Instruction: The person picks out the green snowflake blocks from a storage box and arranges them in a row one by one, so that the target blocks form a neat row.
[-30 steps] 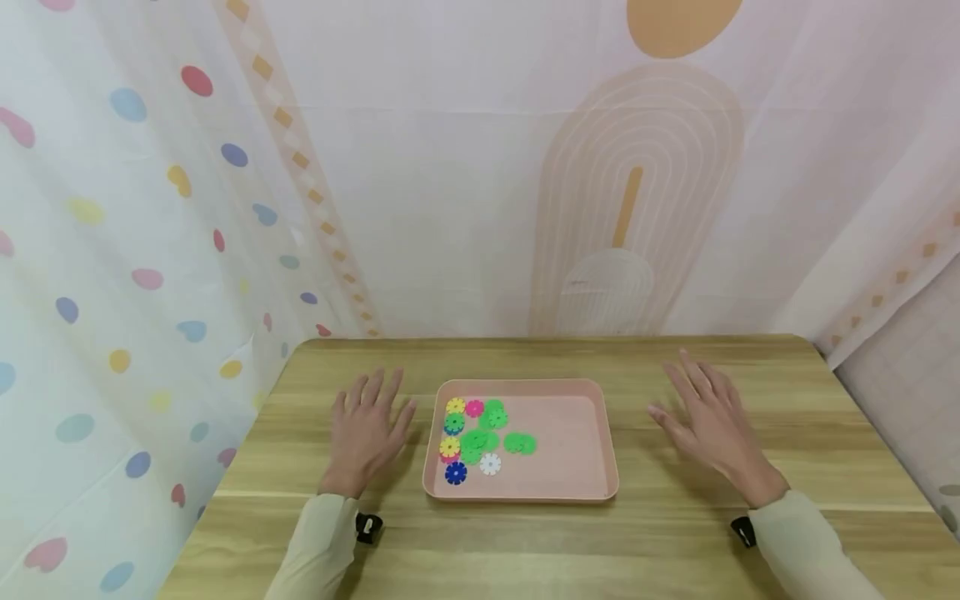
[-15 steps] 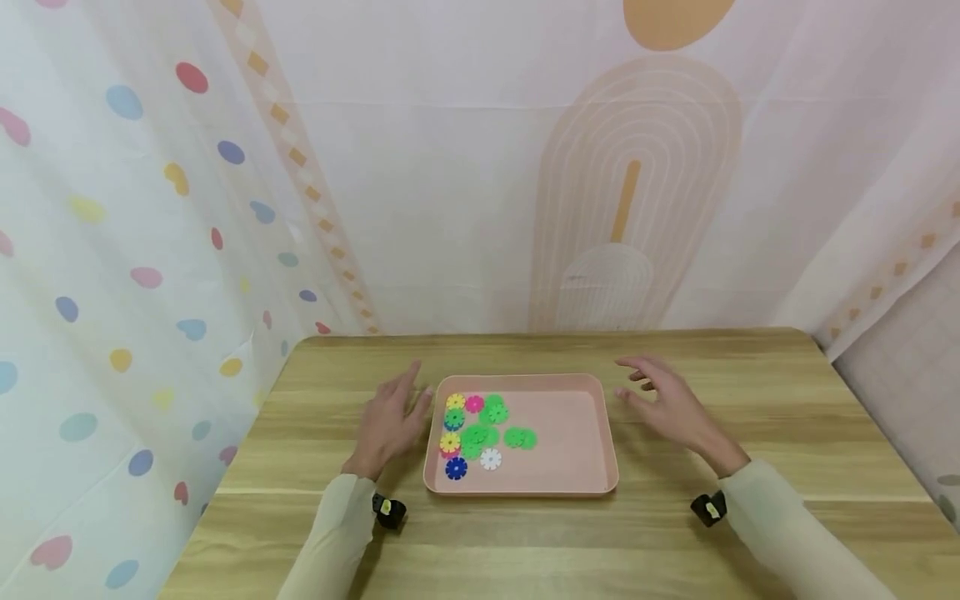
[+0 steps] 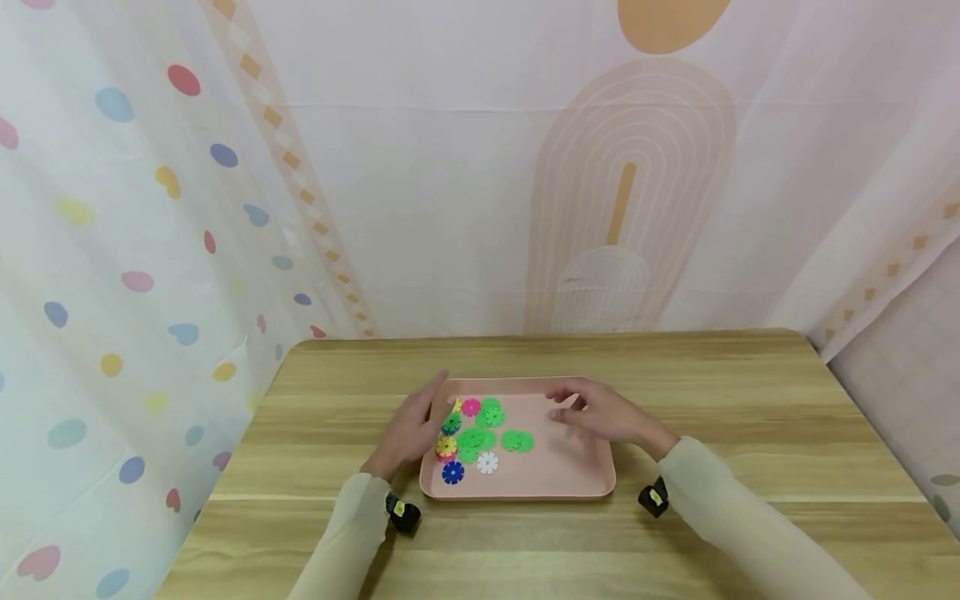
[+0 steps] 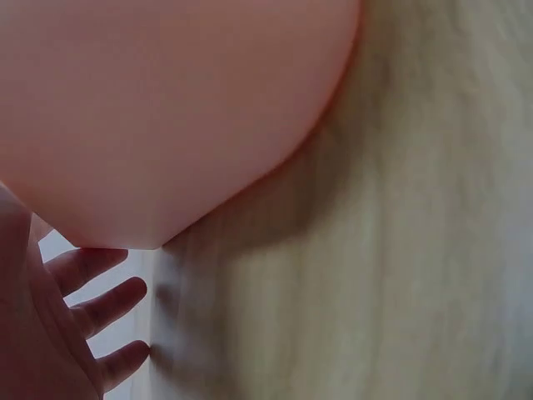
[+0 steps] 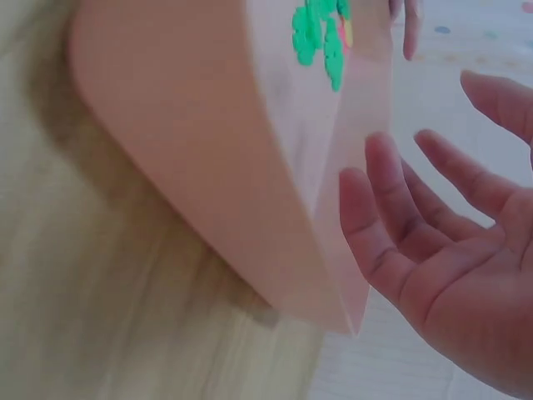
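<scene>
A shallow pink tray (image 3: pixel 555 483) lies on the table with notched plastic discs in its left half. Several green discs (image 3: pixel 474 442) overlap in the middle; a white disc (image 3: pixel 487 462), a dark blue disc (image 3: pixel 453 472) and a pink disc (image 3: pixel 471 407) lie around them. My left hand (image 3: pixel 411 432) is at the tray's left rim, fingers extended and holding nothing; in the left wrist view its fingers (image 4: pixel 112 304) spread beside the tray wall. Over the tray's right part hovers my right hand (image 3: pixel 603 412), its fingers (image 5: pixel 379 217) loosely bent with nothing between them.
The wooden table (image 3: pixel 712 392) extends around the tray on all sides. Behind it hangs a patterned curtain (image 3: pixel 450 208), with another dotted one on the left. A black wrist camera (image 3: pixel 654 498) sits on the right wrist.
Both hands have moved inward from the table on either side of the tray. The left has come to the left rim, the right over the tray's right half. The discs have stayed in place.
</scene>
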Demonstrator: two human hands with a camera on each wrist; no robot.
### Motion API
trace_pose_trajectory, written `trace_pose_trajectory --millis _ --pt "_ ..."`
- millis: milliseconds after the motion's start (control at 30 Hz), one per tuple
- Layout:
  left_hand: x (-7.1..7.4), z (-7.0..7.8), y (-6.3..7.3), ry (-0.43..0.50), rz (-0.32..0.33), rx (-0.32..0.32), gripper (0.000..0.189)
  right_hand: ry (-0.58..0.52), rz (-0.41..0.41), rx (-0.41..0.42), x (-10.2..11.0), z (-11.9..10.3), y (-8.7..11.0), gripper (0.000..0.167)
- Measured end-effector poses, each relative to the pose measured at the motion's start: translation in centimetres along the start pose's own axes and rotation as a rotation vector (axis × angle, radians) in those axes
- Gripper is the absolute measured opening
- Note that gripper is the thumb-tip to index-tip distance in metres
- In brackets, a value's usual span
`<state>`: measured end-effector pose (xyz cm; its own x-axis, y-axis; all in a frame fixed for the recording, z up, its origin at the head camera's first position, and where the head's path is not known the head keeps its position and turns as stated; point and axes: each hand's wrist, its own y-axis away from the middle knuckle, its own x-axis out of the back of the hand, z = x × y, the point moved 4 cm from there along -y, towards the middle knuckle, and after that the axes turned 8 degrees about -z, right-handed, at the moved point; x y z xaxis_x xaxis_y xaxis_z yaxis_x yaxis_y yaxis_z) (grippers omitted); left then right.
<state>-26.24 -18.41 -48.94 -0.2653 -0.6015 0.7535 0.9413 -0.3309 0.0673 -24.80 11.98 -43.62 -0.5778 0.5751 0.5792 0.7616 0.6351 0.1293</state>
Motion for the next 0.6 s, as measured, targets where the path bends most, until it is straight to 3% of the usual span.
trace_pose_trajectory --millis 133,367,600 --pt "-0.2 -0.1 0.2 -0.033 0.006 0.003 0.063 -0.002 -0.089 -0.012 -0.7 -0.6 -1.7 0.038" --pt "-0.5 -0.7 0.6 -0.064 -0.005 0.043 0.061 0.079 -0.263 -0.175 -1.8 -1.0 -4.4 0.032" --pt "-0.5 -0.8 1.0 -0.093 -0.021 0.090 0.064 0.053 -0.375 -0.164 -3.0 -1.2 -6.1 0.035"
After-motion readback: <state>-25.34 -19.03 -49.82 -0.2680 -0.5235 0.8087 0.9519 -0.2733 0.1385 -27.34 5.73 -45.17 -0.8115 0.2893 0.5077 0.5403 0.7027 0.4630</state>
